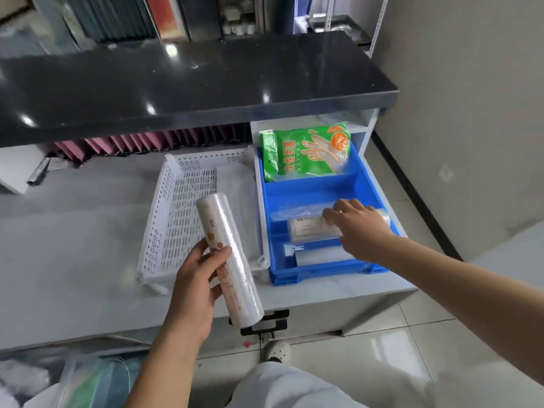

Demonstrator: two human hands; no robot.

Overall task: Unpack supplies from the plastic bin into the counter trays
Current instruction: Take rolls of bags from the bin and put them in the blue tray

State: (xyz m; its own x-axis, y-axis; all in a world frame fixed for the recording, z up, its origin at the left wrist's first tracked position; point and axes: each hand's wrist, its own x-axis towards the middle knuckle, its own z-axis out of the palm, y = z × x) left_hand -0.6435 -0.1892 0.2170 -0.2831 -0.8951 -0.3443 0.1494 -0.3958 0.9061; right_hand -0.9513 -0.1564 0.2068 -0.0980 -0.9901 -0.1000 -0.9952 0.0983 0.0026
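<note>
My left hand [197, 284] grips a clear wrapped roll of plastic film [226, 254], held tilted over the counter's front edge beside the white perforated tray [164, 219]. The blue plastic bin [321, 273] stands to the right of the tray. My right hand [357, 228] reaches into the bin and closes around a second roll [309, 229] lying there. A green packet of disposable gloves [306, 153] leans in the bin's far compartment. A flat grey item [318, 256] lies near the bin's front wall.
The white counter [73, 260] carries tray and bin under a black glossy top shelf [176, 83]. Pink folders [123, 142] stand under that shelf. A clear bag [88, 381] lies at the lower left. My shoe [275, 350] rests on the tiled floor.
</note>
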